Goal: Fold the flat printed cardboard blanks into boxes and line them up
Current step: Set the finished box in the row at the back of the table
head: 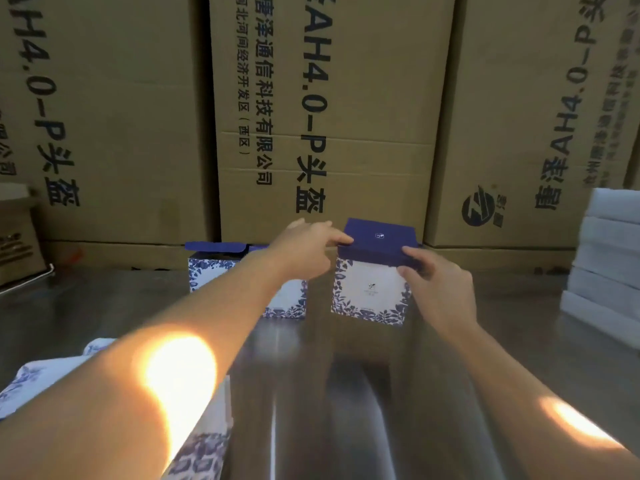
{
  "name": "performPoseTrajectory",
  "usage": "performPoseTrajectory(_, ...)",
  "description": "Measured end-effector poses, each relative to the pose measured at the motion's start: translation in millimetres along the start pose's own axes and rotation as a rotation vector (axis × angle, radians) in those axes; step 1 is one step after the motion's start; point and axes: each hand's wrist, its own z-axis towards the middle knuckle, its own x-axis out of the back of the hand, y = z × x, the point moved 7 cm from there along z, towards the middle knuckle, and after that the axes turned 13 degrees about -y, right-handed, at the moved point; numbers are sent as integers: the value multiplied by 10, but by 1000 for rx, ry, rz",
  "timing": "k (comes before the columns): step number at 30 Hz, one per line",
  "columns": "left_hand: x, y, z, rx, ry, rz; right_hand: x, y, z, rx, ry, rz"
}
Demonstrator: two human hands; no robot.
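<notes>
- Fingers [410, 253] of the right hand [441, 292] are pinched on the blue lid [379, 237]; the left hand [304, 249] is pressed flat-fingered on it.
- The box [369, 292], stood on the worktop [346, 393], could be creased if tucked crooked.

I am losing much of the left box [207, 275] behind the left forearm [221, 323]; the frame edge is cutting off the flat blanks [202, 459] and white stack [609, 237].

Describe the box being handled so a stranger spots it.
Before the wall of brown cartons, two floral boxes stand on the metal table. Pick the right box: left hand and right hand are on its navy lid; the left box has none.
</notes>
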Motion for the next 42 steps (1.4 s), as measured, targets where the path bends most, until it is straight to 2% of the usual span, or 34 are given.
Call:
performPoseTrajectory(6, 73, -492, 668, 70, -52, 57, -579, 255, 814, 29, -9, 6)
performPoseTrajectory(12, -231, -1153, 936, 118, -123, -168, -1166, 468, 1083, 58, -81, -10)
performPoseTrajectory(15, -412, -1304, 968, 150, -138, -197, -1346, 636, 1020, 34, -117, 0)
performPoseTrajectory(20, -462, -1347, 959, 165, -113, -162, -1405, 694, 1009, 13, -113, 56)
performPoseTrajectory(31, -494, -1378, 939, 152, -100, -75, -1416, 697, 1036, 3, -156, -9)
performPoseTrajectory(34, -543, -1353, 919, 158, -93, -134, -1447, 669, 1007, -37, -247, -42)
performPoseTrajectory(37, -669, -1233, 836, 190, -227, -14, -1456, 566, 909, -79, -435, -235)
performPoseTrajectory(39, -706, -1142, 707, 223, -264, 121, -1339, 452, 811, -128, -462, -323)
performPoseTrajectory(42, -641, -914, 409, 211, -188, 155, -1115, 221, 616, -137, -445, -260)
